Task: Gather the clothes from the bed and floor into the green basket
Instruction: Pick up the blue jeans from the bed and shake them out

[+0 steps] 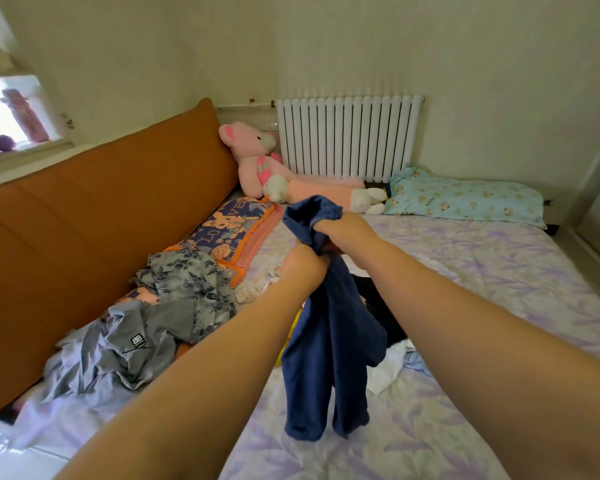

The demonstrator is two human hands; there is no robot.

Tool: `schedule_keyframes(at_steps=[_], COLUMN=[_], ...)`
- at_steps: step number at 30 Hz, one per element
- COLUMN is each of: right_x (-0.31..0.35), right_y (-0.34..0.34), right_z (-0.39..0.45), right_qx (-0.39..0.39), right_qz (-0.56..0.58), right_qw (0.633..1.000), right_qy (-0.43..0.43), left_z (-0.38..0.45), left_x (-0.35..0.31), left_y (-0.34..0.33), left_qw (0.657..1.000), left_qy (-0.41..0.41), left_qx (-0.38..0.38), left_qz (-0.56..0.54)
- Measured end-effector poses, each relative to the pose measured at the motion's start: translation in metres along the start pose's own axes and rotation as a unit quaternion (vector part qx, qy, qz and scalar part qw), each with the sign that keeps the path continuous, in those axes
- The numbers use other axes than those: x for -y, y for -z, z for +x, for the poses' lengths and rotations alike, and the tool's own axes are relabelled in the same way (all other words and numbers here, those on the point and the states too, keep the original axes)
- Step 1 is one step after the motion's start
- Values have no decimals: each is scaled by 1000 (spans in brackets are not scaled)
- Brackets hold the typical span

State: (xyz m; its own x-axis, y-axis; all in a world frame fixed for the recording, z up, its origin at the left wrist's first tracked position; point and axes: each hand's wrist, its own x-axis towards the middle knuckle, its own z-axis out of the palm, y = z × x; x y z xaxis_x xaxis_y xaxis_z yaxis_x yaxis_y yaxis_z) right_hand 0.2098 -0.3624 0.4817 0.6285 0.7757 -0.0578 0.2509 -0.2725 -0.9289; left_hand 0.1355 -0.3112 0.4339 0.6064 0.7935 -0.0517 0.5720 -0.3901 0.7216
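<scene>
Clothes: blue garment [329,327], frame centre, hanging above the bed [465,271]; left hand [300,265] and right hand [340,228] both gripping its bunched top, fingers curled into the cloth. Grey shirt [129,348] and floral garment [191,282] heaped lower left; black garment [378,306] behind; pink plush [257,161] upper centre

Bed [482,271] in lilac-flowered sheet, bearing grey clothes [146,327] along left edge, pink plush bear [257,161] and blue pillow [465,199] at far edge.
</scene>
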Motion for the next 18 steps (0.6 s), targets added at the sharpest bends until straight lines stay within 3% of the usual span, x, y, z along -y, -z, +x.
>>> schedule_keyframes(at_steps=[3, 7, 9, 13, 18], right_x=[-11, -37, -48, -68, -106], right_y=[3, 9, 7, -22, -41], right_z=[-5, -10, -14, -15, 16], right_qx=[55, 159, 192, 173, 29], right_qz=[19, -106, -199, -242, -206], right_qw=[998, 962, 938, 930, 938], right_qy=[-12, -197, -209, -216, -278], left_z=[4, 11, 16, 22, 33], left_x=[-3, -6, -13, -33, -43], left_y=[10, 25, 22, 22, 35], left_qw=[990, 966, 951, 920, 926], left_qy=[32, 46, 73, 53, 24], left_qx=[-23, -42, -32, 27, -12], left_qz=[135, 251, 298, 388, 376])
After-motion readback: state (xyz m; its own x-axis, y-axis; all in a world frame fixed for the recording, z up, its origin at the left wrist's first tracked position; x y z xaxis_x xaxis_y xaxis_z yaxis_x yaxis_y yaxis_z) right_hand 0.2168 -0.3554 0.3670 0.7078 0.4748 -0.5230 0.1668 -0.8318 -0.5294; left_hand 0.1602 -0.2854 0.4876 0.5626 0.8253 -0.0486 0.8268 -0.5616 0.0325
